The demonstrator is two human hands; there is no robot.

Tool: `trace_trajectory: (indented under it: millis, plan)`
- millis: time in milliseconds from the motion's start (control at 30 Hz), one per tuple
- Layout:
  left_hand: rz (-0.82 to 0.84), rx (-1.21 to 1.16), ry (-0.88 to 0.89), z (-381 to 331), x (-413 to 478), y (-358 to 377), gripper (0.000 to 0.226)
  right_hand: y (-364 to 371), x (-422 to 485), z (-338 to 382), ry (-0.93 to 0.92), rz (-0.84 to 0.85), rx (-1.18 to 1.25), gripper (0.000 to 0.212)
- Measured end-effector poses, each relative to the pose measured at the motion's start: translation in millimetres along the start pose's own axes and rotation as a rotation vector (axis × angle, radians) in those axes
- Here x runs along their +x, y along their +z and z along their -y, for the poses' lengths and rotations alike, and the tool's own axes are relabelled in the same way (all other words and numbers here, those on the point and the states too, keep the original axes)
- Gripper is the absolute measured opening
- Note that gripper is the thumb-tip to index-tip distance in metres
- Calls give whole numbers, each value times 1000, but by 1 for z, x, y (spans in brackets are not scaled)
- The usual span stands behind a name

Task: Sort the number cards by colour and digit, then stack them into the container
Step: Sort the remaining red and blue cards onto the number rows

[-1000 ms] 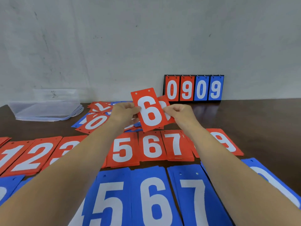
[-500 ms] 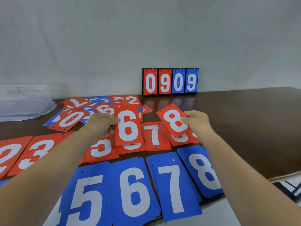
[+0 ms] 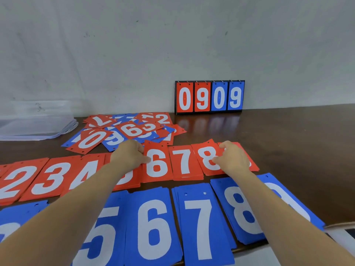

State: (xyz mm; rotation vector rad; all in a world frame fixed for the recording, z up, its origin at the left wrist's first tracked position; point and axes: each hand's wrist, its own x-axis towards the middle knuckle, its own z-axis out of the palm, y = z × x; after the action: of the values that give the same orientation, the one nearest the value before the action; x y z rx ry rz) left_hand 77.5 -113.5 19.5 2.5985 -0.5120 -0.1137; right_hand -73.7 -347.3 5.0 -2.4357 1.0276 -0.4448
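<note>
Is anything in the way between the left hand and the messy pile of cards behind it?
No, nothing visible. The left hand grips the red 6 card, and the messy pile lies just beyond its knuckles. The right hand holds the red 8 card, off to the side.

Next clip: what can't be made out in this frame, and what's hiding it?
Head view only.
Red 5 pile: digit mostly covered by the left forearm.
Red pile beyond the red 8 card: digit hidden under the right hand.
Container: cut off by the left edge, translucent; contents unclear.
Left hand on the red 6 card: whether it pinches or just rests, unclear.
</note>
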Motion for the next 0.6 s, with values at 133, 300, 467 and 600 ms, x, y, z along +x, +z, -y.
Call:
trace_trajectory:
  millis: [133,300,467,600]
  plan:
    - [-29,75,4,0,-1,2,35,-7,2,5,-22,10,-122,58]
    - [-60,116,14,-1,-5,2,37,-4,6,2,-64,23,-116,53]
    - [-122,56,12,-2,-9,-2,50,-1,8,9,-120,-22,-64,44]
    - [-149,48,14,3,-10,-11,52,4,9,32,-167,-1,8,46]
